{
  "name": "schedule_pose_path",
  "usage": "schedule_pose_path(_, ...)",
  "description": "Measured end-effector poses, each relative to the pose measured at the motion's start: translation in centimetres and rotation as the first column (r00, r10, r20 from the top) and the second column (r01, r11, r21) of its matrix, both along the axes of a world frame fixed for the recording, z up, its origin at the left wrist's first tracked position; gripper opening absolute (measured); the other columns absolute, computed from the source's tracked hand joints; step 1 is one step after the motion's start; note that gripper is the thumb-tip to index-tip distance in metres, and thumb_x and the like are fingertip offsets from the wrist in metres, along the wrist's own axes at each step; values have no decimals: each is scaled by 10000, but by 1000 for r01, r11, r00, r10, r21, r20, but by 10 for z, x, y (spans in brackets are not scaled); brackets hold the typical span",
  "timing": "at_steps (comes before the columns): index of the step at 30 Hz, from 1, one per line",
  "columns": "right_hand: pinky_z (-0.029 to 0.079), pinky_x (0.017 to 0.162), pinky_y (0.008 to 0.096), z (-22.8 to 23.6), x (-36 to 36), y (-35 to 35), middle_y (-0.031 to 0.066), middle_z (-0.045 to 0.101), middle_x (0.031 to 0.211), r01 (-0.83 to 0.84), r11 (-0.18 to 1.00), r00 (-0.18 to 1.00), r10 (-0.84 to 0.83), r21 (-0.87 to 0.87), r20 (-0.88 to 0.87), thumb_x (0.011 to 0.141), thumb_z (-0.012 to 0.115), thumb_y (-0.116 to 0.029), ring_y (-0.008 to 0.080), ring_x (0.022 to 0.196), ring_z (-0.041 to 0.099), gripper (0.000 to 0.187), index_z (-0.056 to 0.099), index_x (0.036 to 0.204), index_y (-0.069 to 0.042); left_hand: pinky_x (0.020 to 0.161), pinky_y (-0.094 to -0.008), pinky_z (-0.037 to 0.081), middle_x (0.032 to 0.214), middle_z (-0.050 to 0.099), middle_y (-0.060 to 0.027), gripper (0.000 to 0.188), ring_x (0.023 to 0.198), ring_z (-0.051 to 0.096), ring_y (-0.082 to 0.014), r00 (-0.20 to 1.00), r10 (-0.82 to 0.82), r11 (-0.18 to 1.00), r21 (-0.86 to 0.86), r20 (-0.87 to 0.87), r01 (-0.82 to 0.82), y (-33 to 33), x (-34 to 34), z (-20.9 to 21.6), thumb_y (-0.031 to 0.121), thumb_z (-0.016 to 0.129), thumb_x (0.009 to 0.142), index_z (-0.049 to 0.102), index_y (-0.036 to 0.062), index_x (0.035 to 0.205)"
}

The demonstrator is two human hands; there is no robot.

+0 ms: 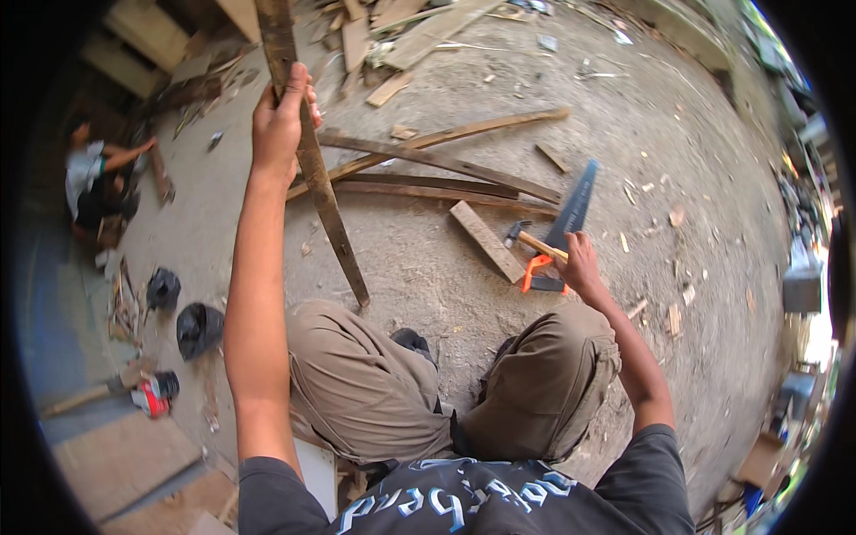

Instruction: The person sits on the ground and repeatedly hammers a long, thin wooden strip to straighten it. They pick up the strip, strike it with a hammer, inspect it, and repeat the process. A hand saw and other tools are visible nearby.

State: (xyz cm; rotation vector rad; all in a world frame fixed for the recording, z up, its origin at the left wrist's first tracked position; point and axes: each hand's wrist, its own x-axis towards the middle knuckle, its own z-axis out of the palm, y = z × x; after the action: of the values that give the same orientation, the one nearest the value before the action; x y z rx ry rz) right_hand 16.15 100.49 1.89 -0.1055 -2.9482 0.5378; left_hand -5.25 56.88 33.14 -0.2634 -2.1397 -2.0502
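My left hand (283, 125) is wrapped round a long dark wooden strip (332, 218), which slants from the top of the view down to the ground by my left knee. On the right, my right hand (581, 264) grips the wooden handle of a claw hammer (539, 245); its dark head points left. Partly beneath the hammer lies a handsaw (575, 207) with a dark blade and an orange and black handle. Left of the saw a short wooden block (486, 241) rests on the ground, and several long wooden strips (446, 138) lie crossed beyond it.
Scrap boards (428, 40) are piled at the far side. Another person (94, 174) crouches at the far left, holding a piece of wood. Black bags (198, 330) and a red can (153, 397) stand at left. Wood chips litter the ground; assorted items (802, 285) line the right edge.
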Motion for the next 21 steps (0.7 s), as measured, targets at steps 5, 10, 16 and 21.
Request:
schedule_pose_path(5, 443, 899, 464, -15, 52, 16, 189, 569, 1136, 54, 998, 981, -58, 25, 186, 838, 724, -302, 371, 1073, 560, 532, 515, 1242, -25, 651, -309, 507, 789, 550, -14, 421, 661, 562, -127, 997, -48, 986, 157, -53, 56, 26, -22, 26, 463, 602, 969, 535, 53, 1035)
schedule_pose_path(10, 490, 795, 481, -40, 44, 31, 193, 628, 1015, 50, 998, 957, -56, 30, 284, 889, 675, -351, 395, 946, 620, 411, 551, 1120, -34, 834, -448, 525, 922, 534, -53, 388, 832, 578, -211, 989, 110, 914, 381, 98, -139, 5, -22, -17, 463, 595, 970, 525, 93, 1061)
schedule_pose_path(16, 487, 656, 476, -7, 15, -6, 196, 651, 766, 140, 983, 926, -88, -116, 367, 943, 579, -487, 374, 714, 632, 480, 627, 923, -10, 905, -501, 451, 960, 493, -46, 390, 912, 514, -242, 933, 277, 789, 499, 230, -358, -68, 2, -37, 495, 570, 974, 478, 119, 1025)
schedule_pose_path(21, 397, 487, 283, -19, 32, -25, 8, 519, 659, 232, 662, 971, -116, -713, 209, 1030, 517, -368, 93, 555, 501, 350, 647, 1015, -43, 865, -455, 457, 943, 506, -35, 393, 880, 521, -227, 926, 302, 711, 594, 225, -376, -102, 21, -57, 510, 581, 963, 485, 131, 1002)
